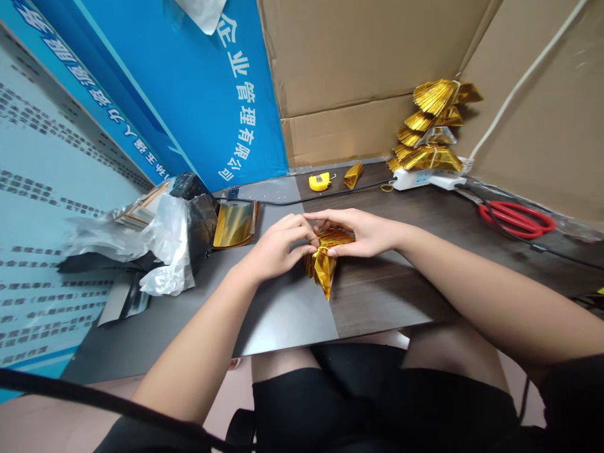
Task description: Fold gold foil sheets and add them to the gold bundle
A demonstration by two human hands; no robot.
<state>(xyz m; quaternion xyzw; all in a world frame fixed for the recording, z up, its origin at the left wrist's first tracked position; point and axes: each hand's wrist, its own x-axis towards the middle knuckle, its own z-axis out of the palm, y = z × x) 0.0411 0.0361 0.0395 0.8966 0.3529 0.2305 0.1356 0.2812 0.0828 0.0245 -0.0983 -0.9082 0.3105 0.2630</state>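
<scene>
Between my hands, over the middle of the table, is a bundle of folded gold foil paper (324,272), with a pointed end toward me and pleated layers on the far side. My left hand (290,244) pinches its left edge with thumb and fingertips. From the right, my right hand (361,233) grips the bundle, thumb on the near side and fingers over the far side. Both hands' fingertips nearly meet above it. Parts of the bundle are hidden under the fingers.
A stack of gold foil bundles (427,126) stands at the back right beside a white power strip (413,179). Red-handled scissors (516,219) lie further right. A yellow tape measure (319,182) and small folded foil piece (353,175) lie behind my hands. Gold sheets (234,224) and crumpled plastic (170,239) lie left.
</scene>
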